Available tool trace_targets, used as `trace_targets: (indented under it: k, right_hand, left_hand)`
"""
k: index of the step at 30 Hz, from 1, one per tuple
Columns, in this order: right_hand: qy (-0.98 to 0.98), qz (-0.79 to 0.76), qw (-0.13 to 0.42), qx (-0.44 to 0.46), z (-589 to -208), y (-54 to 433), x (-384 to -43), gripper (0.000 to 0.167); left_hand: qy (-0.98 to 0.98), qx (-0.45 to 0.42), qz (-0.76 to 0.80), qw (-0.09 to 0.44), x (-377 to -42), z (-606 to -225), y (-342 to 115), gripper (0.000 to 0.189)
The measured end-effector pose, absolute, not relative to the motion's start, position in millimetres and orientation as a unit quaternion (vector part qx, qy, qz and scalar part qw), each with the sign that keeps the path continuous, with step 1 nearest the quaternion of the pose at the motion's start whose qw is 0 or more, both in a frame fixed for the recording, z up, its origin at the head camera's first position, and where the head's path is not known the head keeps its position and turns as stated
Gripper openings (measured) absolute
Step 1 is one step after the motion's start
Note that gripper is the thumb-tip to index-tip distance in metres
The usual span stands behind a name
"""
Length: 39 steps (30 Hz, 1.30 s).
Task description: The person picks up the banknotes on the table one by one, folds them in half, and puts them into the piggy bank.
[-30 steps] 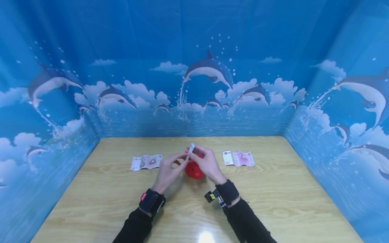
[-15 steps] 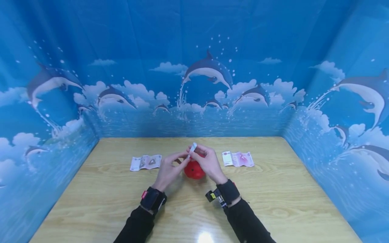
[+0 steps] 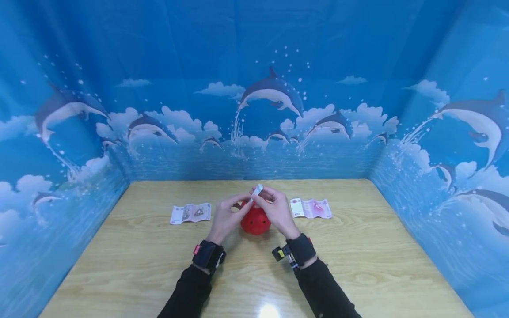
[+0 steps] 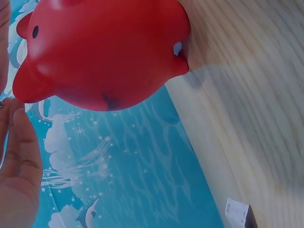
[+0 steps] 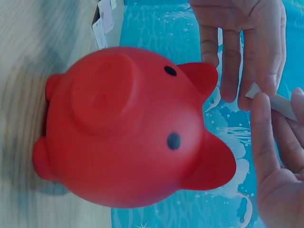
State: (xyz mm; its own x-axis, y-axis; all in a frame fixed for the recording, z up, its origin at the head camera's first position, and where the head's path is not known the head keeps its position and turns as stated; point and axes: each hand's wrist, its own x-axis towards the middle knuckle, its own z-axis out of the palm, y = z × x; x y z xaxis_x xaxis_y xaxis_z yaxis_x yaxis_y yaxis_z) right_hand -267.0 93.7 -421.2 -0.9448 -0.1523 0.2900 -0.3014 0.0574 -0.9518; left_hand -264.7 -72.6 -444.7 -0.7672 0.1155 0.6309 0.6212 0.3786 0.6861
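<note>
A dolphin-printed curtain rises behind and to both sides of the piggy bank, and a wooden table spreads beneath it. Dark sleeves reach in from the near side of the piggy bank. The red piggy bank stands on its feet, snout toward the person; its smooth skin suggests a hard, slightly slippery shell, better steadied by the round sides than by the ears. The left hand, up and to the left of the piggy bank, pinches a folded paper strip between thumb and fingers; the right hand, up and to the right of it, pinches the same strip. The left banknote lies creased to the left of the piggy bank and the right banknote to its right, both apart from it. Black wrist straps sit on the near side of the piggy bank. Smallest, the strip is held above the piggy bank's head, not touching it. It should be very light, firmer along its folds yet easily bent, and may spring unfolded if loosely held; a pinch across its flat faces, near one end, looks surest
</note>
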Motion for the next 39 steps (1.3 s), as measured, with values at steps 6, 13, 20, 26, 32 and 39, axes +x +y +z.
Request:
trace_targets:
  k: [6, 13, 20, 26, 32, 39]
  right_hand:
    - [-0.736, 0.656, 0.055, 0.157, -421.7, 97.3, -270.7, 0.031]
    - [-0.76, 0.632, 0.043, 0.149, -411.3, 98.7, -265.6, 0.034]
    - [-0.77, 0.615, 0.056, 0.157, -415.9, 98.7, -268.6, 0.034]
    - [-0.759, 0.627, 0.077, 0.158, -426.3, 99.7, -275.7, 0.032]
    - [-0.773, 0.605, 0.103, 0.16, -428.0, 99.3, -277.6, 0.031]
    - [-0.793, 0.579, 0.105, 0.158, -413.4, 97.2, -266.1, 0.032]
  left_hand:
    - [-0.802, -0.22, -0.501, 0.24, -267.2, -443.5, -68.9, 0.022]
    - [-0.809, -0.222, -0.491, 0.235, -269.0, -446.1, -66.4, 0.023]
    - [-0.812, -0.218, -0.486, 0.238, -269.1, -451.4, -65.3, 0.025]
    - [-0.816, -0.213, -0.487, 0.227, -269.1, -453.0, -64.1, 0.026]
    - [-0.827, -0.211, -0.479, 0.207, -267.9, -453.7, -64.1, 0.03]
    - [-0.85, -0.217, -0.443, 0.182, -267.0, -457.7, -65.4, 0.035]
